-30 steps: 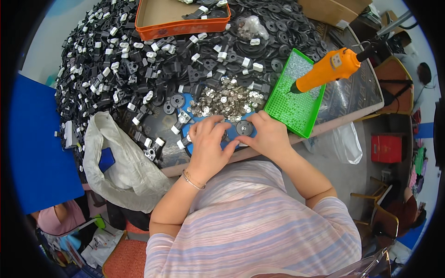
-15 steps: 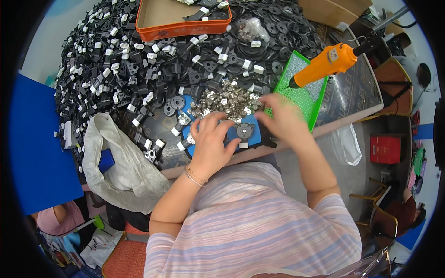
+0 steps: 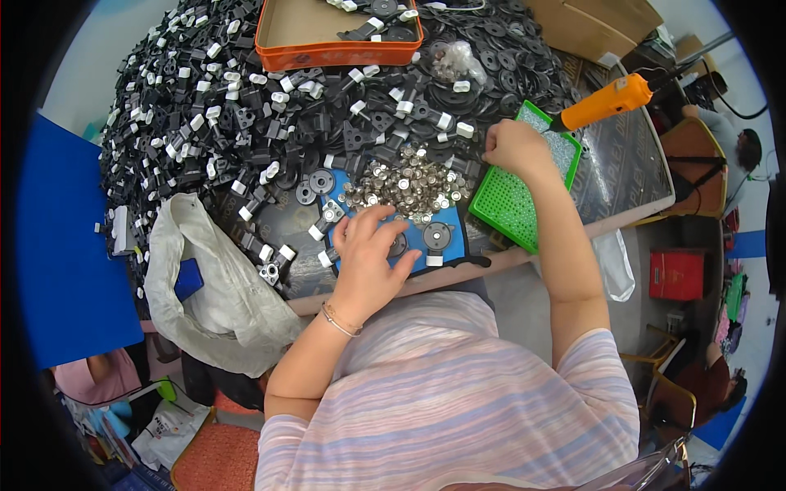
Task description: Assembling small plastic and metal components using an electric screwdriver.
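My left hand point(image 3: 370, 255) hovers over the blue mat point(image 3: 450, 215) with fingers spread, partly covering a dark round disc part. Beside it on the mat lies another dark grey disc point(image 3: 437, 236) with a white-tipped stem. A heap of small silvery metal pieces point(image 3: 409, 186) sits just beyond my fingers. My right hand point(image 3: 521, 150) is closed, knuckles up, at the far left edge of the green tray point(image 3: 493, 231). What its fingertips hold, if anything, is hidden. Inside the tray are a perforated green plate and many tiny silvery pieces point(image 3: 562, 152).
An orange electric screwdriver point(image 3: 606, 101) hangs over the tray's far right edge. Black parts with white tips point(image 3: 237, 123) and black discs point(image 3: 508, 61) pile up behind. An orange-rimmed box point(image 3: 340, 56) stands on the pile. A white cloth bag point(image 3: 217, 286) hangs at the table's near left edge.
My right hand has moved away from the metal heap, right and farther off, to the green tray, and its fingers have closed. The screwdriver appears farther right. My left hand stays nearly in place.
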`<state>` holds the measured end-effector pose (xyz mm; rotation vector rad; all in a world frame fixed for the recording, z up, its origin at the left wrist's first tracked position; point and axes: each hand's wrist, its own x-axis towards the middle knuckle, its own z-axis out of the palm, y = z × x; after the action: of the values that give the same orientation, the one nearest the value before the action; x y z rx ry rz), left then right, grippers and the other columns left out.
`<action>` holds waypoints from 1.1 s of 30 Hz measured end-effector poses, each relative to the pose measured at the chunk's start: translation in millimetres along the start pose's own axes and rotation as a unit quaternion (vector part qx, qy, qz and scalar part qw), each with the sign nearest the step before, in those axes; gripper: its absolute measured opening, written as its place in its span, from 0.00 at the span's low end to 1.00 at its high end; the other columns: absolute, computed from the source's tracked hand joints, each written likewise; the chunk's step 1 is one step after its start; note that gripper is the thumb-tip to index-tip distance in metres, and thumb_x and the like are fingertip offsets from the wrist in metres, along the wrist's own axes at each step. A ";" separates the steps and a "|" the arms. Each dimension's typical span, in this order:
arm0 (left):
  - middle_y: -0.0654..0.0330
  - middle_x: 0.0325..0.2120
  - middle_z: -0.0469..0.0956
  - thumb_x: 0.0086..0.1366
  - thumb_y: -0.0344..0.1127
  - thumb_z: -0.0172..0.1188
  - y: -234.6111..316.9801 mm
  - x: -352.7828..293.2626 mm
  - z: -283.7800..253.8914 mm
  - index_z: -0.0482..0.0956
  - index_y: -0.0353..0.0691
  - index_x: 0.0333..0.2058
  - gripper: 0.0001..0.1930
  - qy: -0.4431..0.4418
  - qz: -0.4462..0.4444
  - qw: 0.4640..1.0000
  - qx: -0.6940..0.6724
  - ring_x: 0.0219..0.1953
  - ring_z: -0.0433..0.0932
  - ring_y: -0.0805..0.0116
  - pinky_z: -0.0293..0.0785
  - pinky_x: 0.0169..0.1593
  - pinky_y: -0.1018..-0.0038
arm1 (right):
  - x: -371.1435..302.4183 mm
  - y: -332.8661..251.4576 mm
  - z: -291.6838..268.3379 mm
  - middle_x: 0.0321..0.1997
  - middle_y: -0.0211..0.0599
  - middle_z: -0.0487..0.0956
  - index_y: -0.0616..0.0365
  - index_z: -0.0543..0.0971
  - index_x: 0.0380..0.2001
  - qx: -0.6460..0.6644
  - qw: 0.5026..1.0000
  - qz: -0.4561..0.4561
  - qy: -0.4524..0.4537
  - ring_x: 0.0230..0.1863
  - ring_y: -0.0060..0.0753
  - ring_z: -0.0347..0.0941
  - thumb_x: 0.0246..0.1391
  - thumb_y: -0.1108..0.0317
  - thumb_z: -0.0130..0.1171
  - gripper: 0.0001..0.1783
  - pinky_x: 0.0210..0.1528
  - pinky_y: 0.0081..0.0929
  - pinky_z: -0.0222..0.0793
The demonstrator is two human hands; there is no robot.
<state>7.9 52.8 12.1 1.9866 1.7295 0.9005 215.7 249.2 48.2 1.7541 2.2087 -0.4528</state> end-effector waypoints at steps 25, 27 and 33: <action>0.58 0.46 0.72 0.48 0.37 0.67 -0.2 -4.6 -6.4 0.78 0.42 0.37 0.16 0.042 0.008 0.999 0.000 0.51 0.68 0.60 0.51 0.58 0.62 | 3.5 3.9 20.8 0.37 0.46 0.80 0.60 0.77 0.39 0.096 0.989 -0.033 0.108 0.40 0.46 0.76 0.38 0.61 0.69 0.23 0.42 0.37 0.71; 0.58 0.46 0.71 0.49 0.39 0.66 -4.4 -5.7 -7.3 0.78 0.43 0.37 0.16 0.040 -0.003 0.999 -0.020 0.53 0.66 0.58 0.49 0.59 0.58 | -1.1 9.6 20.7 0.34 0.44 0.80 0.62 0.77 0.40 0.115 0.978 -0.037 0.168 0.32 0.38 0.79 0.45 0.68 0.64 0.18 0.35 0.31 0.72; 0.59 0.46 0.71 0.49 0.39 0.66 -8.3 -4.0 -9.6 0.78 0.43 0.37 0.16 0.050 -0.008 0.998 -0.021 0.52 0.67 0.59 0.49 0.58 0.59 | -9.8 16.1 38.1 0.25 0.34 0.80 0.64 0.78 0.36 0.453 0.881 -0.054 0.127 0.22 0.22 0.77 0.50 0.72 0.59 0.09 0.25 0.22 0.68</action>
<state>-4.8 49.1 13.0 1.9279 1.7618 1.0389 234.6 228.2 16.5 2.1887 2.4767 -1.5731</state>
